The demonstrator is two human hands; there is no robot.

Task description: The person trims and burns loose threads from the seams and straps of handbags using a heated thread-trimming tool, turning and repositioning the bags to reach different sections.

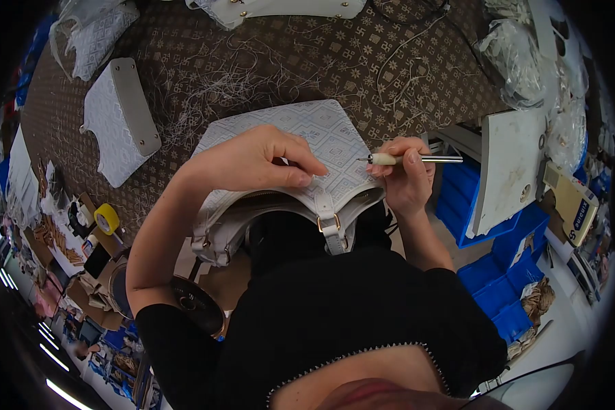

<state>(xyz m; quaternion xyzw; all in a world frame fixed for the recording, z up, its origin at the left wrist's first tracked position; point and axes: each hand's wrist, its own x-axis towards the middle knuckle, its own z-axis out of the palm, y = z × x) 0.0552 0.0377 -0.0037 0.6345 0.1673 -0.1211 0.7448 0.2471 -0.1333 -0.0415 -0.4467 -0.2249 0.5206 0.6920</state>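
Observation:
A white patterned bag [321, 137] with a strap and a gold-coloured buckle lies at the table's near edge. Over its left part is my left hand [270, 160], with thumb and forefinger bent toward each other and a small gap between their tips. I cannot make out anything between them. At the bag's right edge, my right hand [406, 174] grips a slim metal tool [434, 159] with a pale collar, its thin tip pointing left over the bag.
Loose threads [219, 85] lie on the brown patterned cloth [307, 51]. Another patterned bag piece [119, 123] is at the left, near yellow tape [106, 219]. Blue bins [495, 287] and a white panel [509, 164] stand at the right.

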